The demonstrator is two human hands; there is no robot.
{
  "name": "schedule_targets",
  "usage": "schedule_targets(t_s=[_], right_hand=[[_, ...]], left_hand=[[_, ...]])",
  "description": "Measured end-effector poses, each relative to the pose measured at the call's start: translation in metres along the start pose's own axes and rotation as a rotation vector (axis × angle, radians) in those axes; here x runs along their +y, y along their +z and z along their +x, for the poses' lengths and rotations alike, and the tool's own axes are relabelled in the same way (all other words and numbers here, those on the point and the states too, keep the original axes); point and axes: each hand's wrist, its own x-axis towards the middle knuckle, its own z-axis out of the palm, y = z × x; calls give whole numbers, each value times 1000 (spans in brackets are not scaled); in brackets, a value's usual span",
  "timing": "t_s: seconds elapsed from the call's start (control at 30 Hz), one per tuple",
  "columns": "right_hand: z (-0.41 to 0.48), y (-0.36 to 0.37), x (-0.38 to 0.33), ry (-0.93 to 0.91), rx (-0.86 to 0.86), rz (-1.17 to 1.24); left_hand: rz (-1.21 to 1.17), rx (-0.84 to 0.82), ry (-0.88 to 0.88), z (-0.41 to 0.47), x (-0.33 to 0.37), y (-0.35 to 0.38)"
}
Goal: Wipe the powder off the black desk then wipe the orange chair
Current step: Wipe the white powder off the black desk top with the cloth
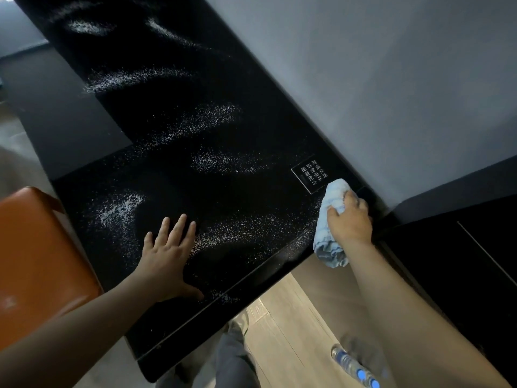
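- Right hand grips a blue cloth at the black desk, right edge.
- Left hand lies flat, fingers spread, amid white powder.
- Orange chair stands left; blurred bottle, contents unclear.

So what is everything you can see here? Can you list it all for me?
desk: one, black, shiny, runs from the middle to the top left
powder: many patches, white, scattered across the desk
cloth: one, light blue, at the desk's right edge
chair: one, orange, left of the desk
sign: one, black with white writing, on the desk by the cloth
bottle: one, clear and blue, blurred, on the floor at the bottom right
floor: wood, pale brown, below the desk
wall: grey, behind the desk
left hand: flat on the desk, fingers spread
right hand: grips the cloth
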Motion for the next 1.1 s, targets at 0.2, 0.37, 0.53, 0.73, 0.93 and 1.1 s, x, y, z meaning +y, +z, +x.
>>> schedule_targets(t_s=[0.2,0.37,0.53,0.73,0.93,1.1], right_hand=[[-27,10,-4,-8,3,-45],[-53,22,-9,-29,10,-37],[-77,32,-16,-17,11,-33],[-101,43,-25,-19,28,-45],[-126,54,-34,-33,9,-57],[-155,68,-44,-71,20,-83]], left_hand=[[42,-10,-26,-8,-10,3],[38,3,-25,-6,-13,4],[-28,22,-1,-5,-16,6],[-83,108,56,-12,-24,8],[-95,187,147,-37,-55,22],[-117,226,166,-67,-81,48]])
